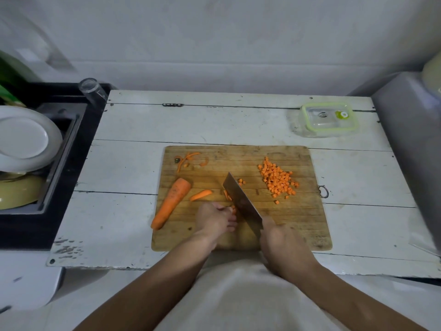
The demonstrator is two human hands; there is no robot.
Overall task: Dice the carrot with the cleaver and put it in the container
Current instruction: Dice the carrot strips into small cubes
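Observation:
On the wooden cutting board [298,223], my right hand [281,247] grips the handle of the cleaver [242,203], its blade angled up and to the left. My left hand [214,219] holds down thin carrot strips [228,195] right beside the blade; most of them are hidden under my fingers. A large carrot piece [170,203] and a thin slice [201,194] lie at the board's left. A pile of diced carrot [276,179] sits at the upper right of the board. The clear container [328,119] with a green-rimmed lid stands at the table's back right.
Carrot peel scraps [188,157] lie at the board's top left. A black sink [47,163] with plates and bowls is to the left, and a glass [91,88] stands at its corner. A grey appliance [410,139] borders the white table [128,120] on the right.

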